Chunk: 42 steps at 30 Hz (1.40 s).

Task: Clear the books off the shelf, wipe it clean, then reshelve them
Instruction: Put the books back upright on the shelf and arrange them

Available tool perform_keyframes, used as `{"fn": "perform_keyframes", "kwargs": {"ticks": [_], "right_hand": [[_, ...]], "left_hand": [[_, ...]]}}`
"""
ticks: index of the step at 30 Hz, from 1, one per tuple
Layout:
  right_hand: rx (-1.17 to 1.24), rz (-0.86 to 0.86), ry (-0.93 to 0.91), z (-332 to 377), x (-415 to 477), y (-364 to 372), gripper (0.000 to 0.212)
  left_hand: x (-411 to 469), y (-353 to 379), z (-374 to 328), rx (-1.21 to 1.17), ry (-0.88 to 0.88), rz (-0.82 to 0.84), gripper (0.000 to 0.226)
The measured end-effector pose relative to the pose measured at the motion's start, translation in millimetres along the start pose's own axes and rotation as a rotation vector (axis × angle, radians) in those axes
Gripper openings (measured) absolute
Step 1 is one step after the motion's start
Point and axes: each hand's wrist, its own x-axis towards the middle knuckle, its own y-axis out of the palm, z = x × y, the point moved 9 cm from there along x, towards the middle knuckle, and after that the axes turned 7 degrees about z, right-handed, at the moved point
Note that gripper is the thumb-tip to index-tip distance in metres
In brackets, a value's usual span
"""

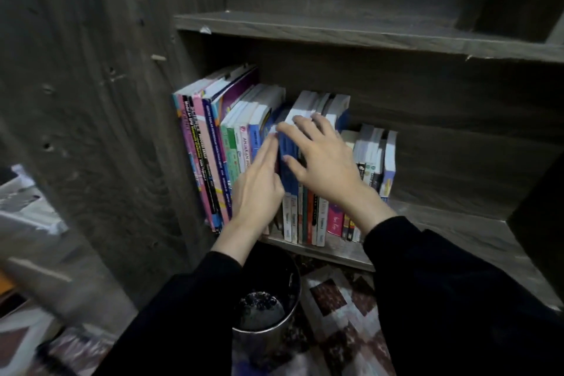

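Now I have both hands among the books (210, 146) standing on the shelf (442, 229): left hand (258, 189) flat, fingers straight against spines; right hand (323, 162) spread wide over the blue books (288, 188).

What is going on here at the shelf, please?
A person is working through the books on the shelf. The left hand presses straight fingers in beside a blue book, and the right hand lies spread over its top. The row stands shelved; a bin stands below.
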Motion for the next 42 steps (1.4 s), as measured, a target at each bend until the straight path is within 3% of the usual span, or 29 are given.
{"fn": "perform_keyframes", "kwargs": {"ticks": [4,7,31,42], "right_hand": [[0.009,0.034,0.021,-4,-2,0,0.053],[0.017,0.048,0.035,-4,-3,0,0.053],[-0.008,0.108,0.054,1,-7,-10,0.054],[0.014,0.114,0.074,-1,-7,-9,0.054]], "left_hand": [[21,21,7,0.127,-0.079,0.244,0.084],[27,28,10,0.21,-0.138,0.33,0.081],[-35,17,0,0.259,-0.164,0.18,0.079],[-17,13,-1,-0.007,-0.153,0.211,0.07]]}}
